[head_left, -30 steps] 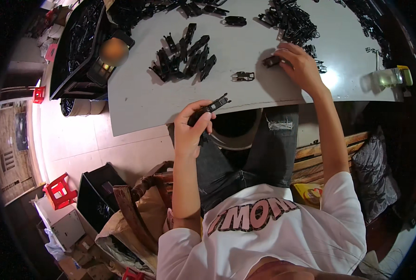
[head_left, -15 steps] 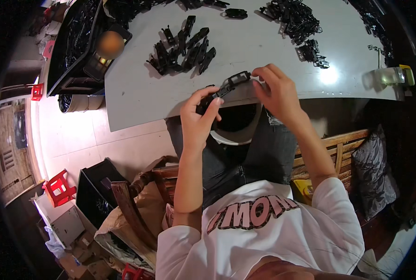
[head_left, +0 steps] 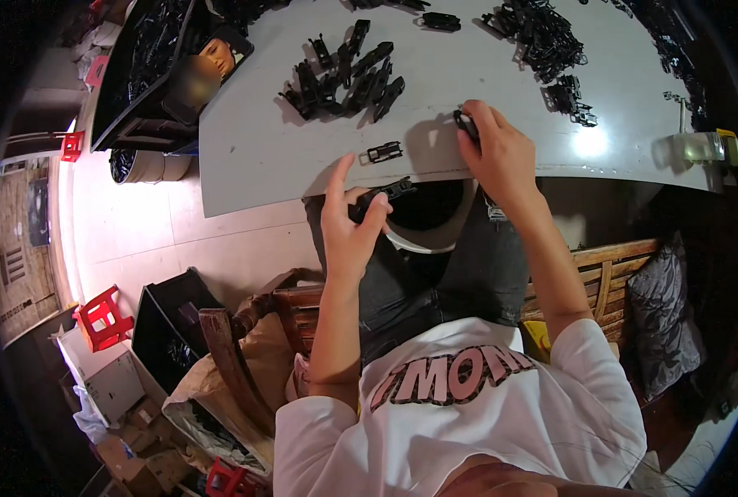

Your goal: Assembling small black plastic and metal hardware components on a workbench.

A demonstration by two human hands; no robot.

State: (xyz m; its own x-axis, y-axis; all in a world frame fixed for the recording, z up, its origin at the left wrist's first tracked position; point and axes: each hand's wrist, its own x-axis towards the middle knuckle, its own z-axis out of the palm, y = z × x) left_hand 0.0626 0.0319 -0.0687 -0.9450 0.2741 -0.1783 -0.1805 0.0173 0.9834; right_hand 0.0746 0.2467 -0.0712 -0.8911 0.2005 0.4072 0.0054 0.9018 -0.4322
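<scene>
My left hand [head_left: 350, 224] is at the table's near edge, its fingers curled round a black plastic piece [head_left: 399, 189] that points up and to the right. My right hand [head_left: 503, 157] is above the table to the right. Between its thumb and fingers it pinches another small black plastic piece [head_left: 466, 124], partly hidden by the fingers. On the table between the hands lies a small open black frame [head_left: 383, 152], apart from both. Beyond it a loose cluster of long black pieces [head_left: 344, 81] sits on the grey tabletop [head_left: 261, 149].
A tangled heap of black parts [head_left: 543, 40] lies at the far right, with a smaller stack [head_left: 571, 101] nearer. A clear container with a yellow end [head_left: 704, 147] stands at the right edge. A phone [head_left: 211, 70] leans at the black bin [head_left: 128, 137]. Below the edge is a bucket [head_left: 425, 240].
My hands have moved apart from the piece between them. My right hand now pinches a small piece, slightly raised and rightward. The small open frame now shows on the table.
</scene>
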